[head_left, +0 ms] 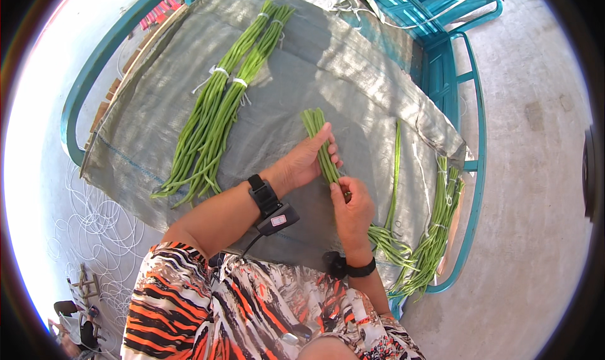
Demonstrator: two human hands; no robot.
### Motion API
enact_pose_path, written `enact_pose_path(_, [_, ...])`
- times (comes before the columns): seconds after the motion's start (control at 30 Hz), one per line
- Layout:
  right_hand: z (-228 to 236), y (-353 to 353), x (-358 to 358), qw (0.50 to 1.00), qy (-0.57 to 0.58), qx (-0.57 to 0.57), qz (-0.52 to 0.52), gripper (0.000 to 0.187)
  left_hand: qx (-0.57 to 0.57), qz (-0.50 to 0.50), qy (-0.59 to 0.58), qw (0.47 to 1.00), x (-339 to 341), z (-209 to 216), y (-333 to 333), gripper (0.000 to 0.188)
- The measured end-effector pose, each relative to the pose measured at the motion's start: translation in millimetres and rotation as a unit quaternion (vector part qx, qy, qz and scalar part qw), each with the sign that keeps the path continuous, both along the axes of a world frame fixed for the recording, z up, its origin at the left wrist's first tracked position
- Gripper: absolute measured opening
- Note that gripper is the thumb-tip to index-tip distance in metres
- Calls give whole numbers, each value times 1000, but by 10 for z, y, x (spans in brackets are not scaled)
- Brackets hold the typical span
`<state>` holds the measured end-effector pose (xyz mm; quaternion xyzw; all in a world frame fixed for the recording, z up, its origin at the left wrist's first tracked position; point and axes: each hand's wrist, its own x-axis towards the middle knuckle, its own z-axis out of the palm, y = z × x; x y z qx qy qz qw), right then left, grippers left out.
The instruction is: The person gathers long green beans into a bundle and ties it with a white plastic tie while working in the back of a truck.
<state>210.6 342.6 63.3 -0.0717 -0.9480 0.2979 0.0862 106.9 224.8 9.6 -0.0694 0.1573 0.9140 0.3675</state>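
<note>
My left hand (309,160) is wrapped round a small bunch of long green beans (313,121), whose upper ends stick out above the fingers. Just below it, the thumb and fingers of my right hand (354,212) are closed on the same bunch. Its lower part runs behind my right hand, and bean ends (391,246) show beyond that hand. To the left lie two long bean bundles (220,117), side by side, tied with white string. More tied bean bundles (432,237) lie at the right edge. A single bean (397,164) lies near them.
Grey woven sheeting (283,101) covers the work surface, framed by a curved teal metal rail (482,145). A white string (421,171) lies at the right. Tangled white cord (104,227) is on the floor at left. Teal metal furniture (441,73) stands at the far right.
</note>
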Motion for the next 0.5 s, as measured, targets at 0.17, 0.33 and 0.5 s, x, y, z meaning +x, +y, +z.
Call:
enact_pose_path(0.17, [-10, 1, 27, 999, 1, 6, -35, 14, 10, -13, 5, 1000, -3, 3, 46, 30])
enact_pose_path(0.33, [107, 306, 11, 998, 22, 27, -56, 17, 8, 7, 10, 1000, -19, -27, -3, 28])
enact_pose_path(0.5, [141, 995, -197, 968, -29, 169, -181, 21, 0, -2, 4, 1000, -4, 5, 31, 26])
